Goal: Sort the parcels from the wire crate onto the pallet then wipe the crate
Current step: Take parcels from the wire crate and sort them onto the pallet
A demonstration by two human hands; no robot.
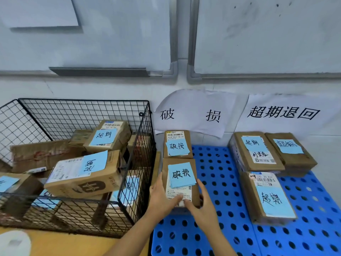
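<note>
Our left hand [162,198] and right hand [202,206] clasp the near end of the parcel [181,175], pallet [217,182] left edge; long axis points away.

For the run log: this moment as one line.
phase: sorting | left hand: holds near parcel, left side | right hand: holds it, right side | parcel: left edge of pallet | wire crate: parcels inside

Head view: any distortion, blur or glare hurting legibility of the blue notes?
Head view: wide-angle bowing bends the black wire crate and grey whiteboard frame; light flat, no glare, shadows faint; the blue paper note on the held brown cardboard parcel reads sharp; the far-right blue note is smeared.
</note>
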